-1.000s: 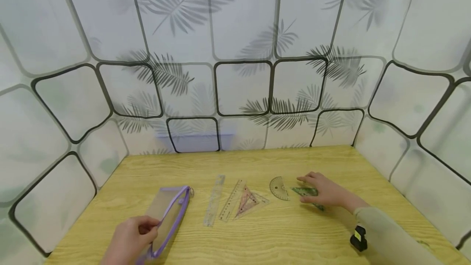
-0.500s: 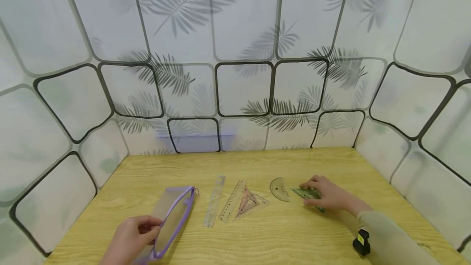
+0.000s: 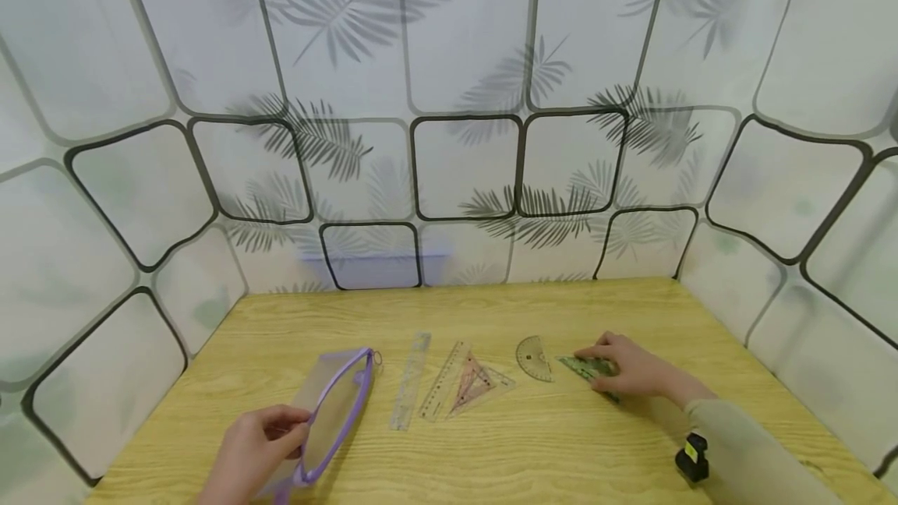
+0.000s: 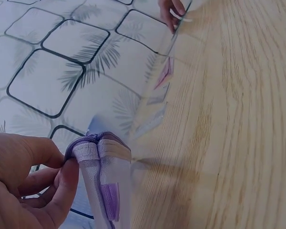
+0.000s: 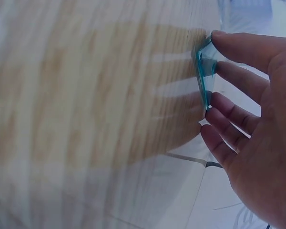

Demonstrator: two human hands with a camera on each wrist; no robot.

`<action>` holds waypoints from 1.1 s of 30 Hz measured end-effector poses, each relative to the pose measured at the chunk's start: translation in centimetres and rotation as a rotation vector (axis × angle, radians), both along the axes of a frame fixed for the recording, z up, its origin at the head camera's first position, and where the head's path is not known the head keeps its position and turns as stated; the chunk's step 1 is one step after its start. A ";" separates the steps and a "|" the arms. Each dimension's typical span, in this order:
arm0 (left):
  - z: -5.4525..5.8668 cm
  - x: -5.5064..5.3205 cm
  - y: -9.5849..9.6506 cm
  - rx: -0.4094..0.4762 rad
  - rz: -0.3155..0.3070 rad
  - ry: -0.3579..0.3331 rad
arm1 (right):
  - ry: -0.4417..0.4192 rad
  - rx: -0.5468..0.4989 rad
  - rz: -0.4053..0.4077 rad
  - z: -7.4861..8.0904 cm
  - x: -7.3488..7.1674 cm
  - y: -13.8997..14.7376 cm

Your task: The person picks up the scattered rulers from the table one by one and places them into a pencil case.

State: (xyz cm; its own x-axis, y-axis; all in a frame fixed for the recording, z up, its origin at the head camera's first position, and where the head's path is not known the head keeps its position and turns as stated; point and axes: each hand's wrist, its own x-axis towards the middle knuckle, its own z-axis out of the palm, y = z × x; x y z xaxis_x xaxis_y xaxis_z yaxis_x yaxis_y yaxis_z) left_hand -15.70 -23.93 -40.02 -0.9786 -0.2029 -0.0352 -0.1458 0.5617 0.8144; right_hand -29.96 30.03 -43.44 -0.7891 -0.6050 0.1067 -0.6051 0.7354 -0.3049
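My left hand point(image 3: 256, 443) pinches the rim of a sheer pencil pouch point(image 3: 333, 423) with purple zip edging, thumb against fingers. The pouch mouth gapes, and a ring hangs at its far end. Seen from the left wrist, the pouch point(image 4: 93, 191) stands up from the table with its purple zip pull showing. On the right, my right hand point(image 3: 631, 369) holds a green see-through set square point(image 3: 581, 366) by its edges, close over the table. In the right wrist view the set square point(image 5: 201, 81) shows nearly edge-on, thumb on one end and fingertips along it.
Between the hands lie a clear ruler point(image 3: 410, 384), a second ruler point(image 3: 440, 384), a pinkish set square point(image 3: 471, 390) overlapping that one, and a clear protractor point(image 3: 535, 359). The wooden table point(image 3: 533, 458) ends at a patterned cloth wall point(image 3: 463, 170) behind and on both sides.
My right fingers have come down and closed in around the green set square. My left hand has drawn the pouch mouth wider, its far end shifting slightly right.
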 end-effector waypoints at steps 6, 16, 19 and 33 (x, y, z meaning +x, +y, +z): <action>-0.1 0.0 0.2 0.050 0.032 0.016 | -0.052 -0.004 -0.010 0.4 0.2 0.0; -0.1 -0.1 0.3 0.125 0.045 0.000 | -0.126 -0.021 -0.050 0.5 0.3 0.0; -0.1 -0.1 0.3 0.140 0.037 0.000 | -0.141 -0.029 -0.061 0.5 0.4 0.0; -0.2 -0.3 0.7 0.231 0.031 0.027 | -0.201 -0.018 -0.098 0.7 0.2 -0.3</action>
